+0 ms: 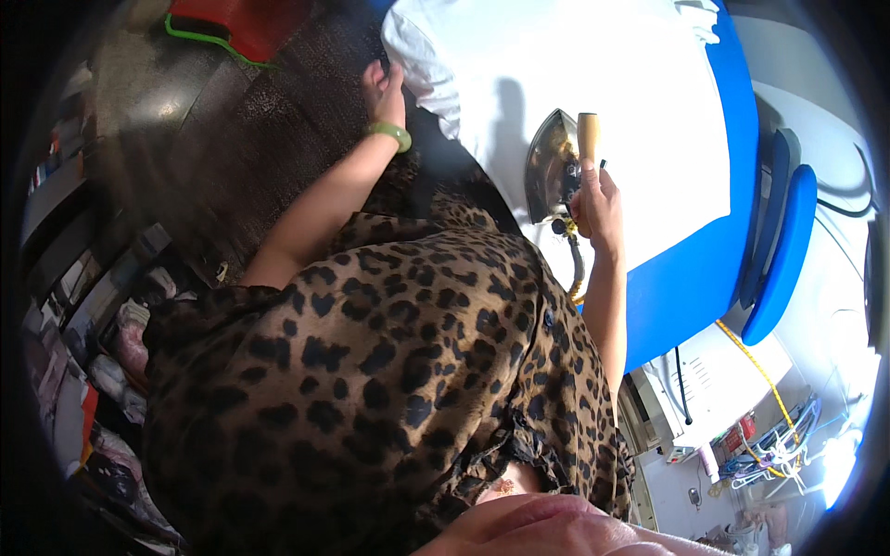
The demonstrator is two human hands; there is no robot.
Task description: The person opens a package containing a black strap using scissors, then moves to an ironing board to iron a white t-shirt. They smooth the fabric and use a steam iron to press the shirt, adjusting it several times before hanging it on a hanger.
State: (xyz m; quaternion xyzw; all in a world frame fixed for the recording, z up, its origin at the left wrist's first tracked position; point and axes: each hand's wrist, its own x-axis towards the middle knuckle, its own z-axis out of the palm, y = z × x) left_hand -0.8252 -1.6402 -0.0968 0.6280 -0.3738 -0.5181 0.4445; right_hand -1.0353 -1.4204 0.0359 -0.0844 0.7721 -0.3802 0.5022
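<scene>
A steam iron [555, 167] with a metal body is over a white cloth garment [653, 146], its pointed tip away from me. My right hand [599, 207] grips the iron's wooden handle [588, 135]. A hose [577, 264] runs from the iron's rear toward me. Whether the soleplate touches the cloth cannot be told. My left hand [384, 94] is raised beside the garment's gathered left edge [434, 87], fingers loosely bent and holding nothing. A green bangle [391, 135] circles that wrist. Under the garment lies a blue ironing surface [685, 299].
A narrow blue padded board [780, 257] stands right of the ironing surface. Below it are a white machine [695, 396], a yellow cord [754, 358] and a bundle of hangers [782, 448]. A red basket with green trim [240, 31] sits at upper left. Packed shelves [104, 347] line the left.
</scene>
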